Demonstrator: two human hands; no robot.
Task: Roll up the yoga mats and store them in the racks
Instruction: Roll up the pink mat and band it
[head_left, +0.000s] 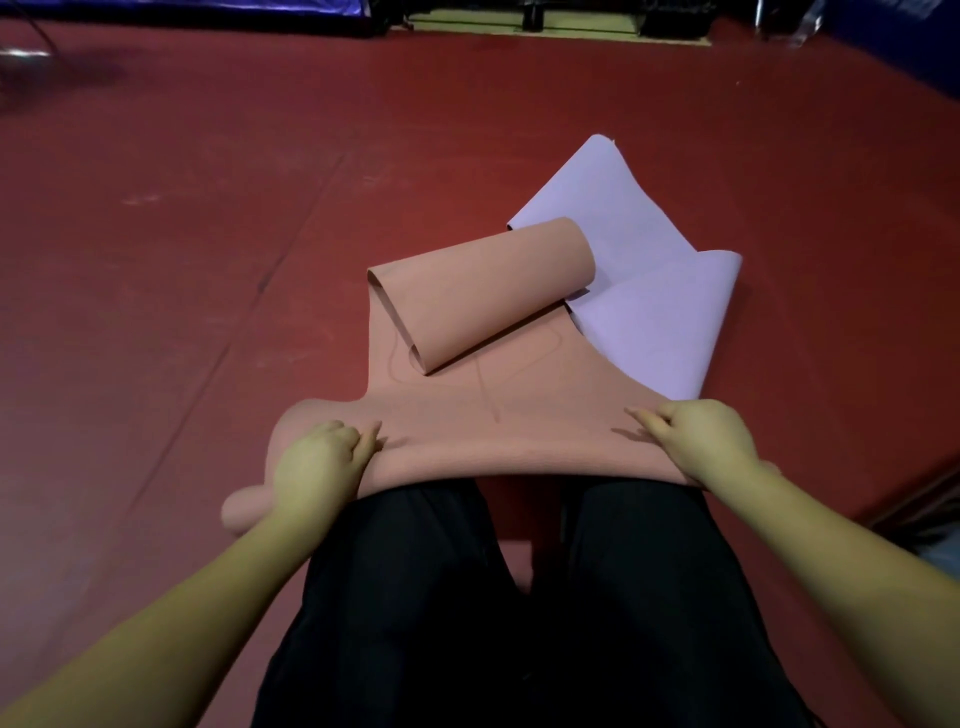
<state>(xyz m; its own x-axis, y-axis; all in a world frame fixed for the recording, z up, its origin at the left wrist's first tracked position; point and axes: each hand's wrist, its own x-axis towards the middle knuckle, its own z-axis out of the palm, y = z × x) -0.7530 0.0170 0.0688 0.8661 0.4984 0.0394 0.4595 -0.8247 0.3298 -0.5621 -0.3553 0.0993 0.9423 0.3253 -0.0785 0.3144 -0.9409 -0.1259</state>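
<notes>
Black trousers (519, 597) kneel behind both hands, left hand (317, 462) and right hand (701, 436) gripping the pink mat (498, 415), whose curled far end beyond them may skew the roll.

pink mat (483, 415) half-rolled, overlapping crumpled lilac mat (654, 312).

The yoga mat (498, 415) nearest the person is a plain salmon pink, marked only with faint thin curved lines in a slightly darker pink. The second mat (654, 291) beyond it is pale lilac, unpatterned. The floor (208, 208) is a deep brick red with dull scuffs. The person's trousers (519, 623) are black. At the far edge, a sheet (182, 8) shows blue.
</notes>
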